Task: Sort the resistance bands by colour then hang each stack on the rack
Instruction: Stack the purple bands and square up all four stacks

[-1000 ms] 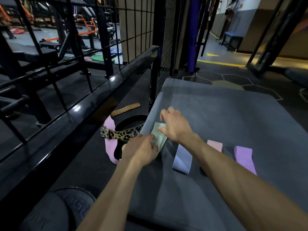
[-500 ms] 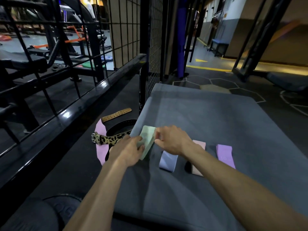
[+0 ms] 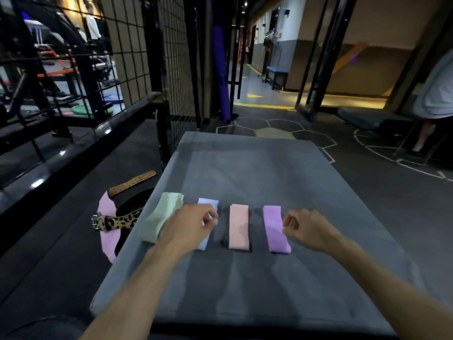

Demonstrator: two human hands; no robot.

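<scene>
Four folded resistance-band stacks lie in a row on the grey mat (image 3: pixel 269 168): green (image 3: pixel 160 219) at the left edge, then blue (image 3: pixel 208 202), peach-pink (image 3: pixel 239 227) and purple (image 3: pixel 274 229). My left hand (image 3: pixel 191 225) hovers over the near part of the blue stack, just right of the green one. Its fingers are loosely curled and grip nothing. My right hand (image 3: pixel 306 229) hangs just right of the purple stack, loosely curled and holding nothing. No rack hooks show clearly.
Left of the mat on the dark floor lie a leopard-print belt (image 3: pixel 117 222), a pink belt (image 3: pixel 107 239) and a tan strap (image 3: pixel 133 182). A black rail (image 3: pixel 73 153) and wire-mesh panel (image 3: pixel 176 69) run along the left. A person (image 3: pixel 434 94) stands far right.
Both hands have let go of the green stack, which now lies flat at the mat's left edge. My right hand has swung right, past the purple stack. The camera view has lifted.
</scene>
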